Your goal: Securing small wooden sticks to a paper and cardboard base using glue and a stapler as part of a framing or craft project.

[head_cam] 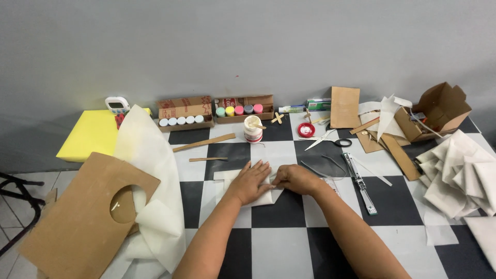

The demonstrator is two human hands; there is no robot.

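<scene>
My left hand lies flat, fingers spread, on a small folded piece of white paper on the black-and-white checkered floor. My right hand sits just right of it, fingers curled and pinching the paper's upper right edge. Both forearms reach in from the bottom of the view. Most of the paper is hidden under the hands.
Brown cardboard with a round hole and white sheets lie left. A yellow pad, two boxes of paint pots, a glue tub, scissors, a metal stapler, cardboard scraps and folded white paper surround the hands.
</scene>
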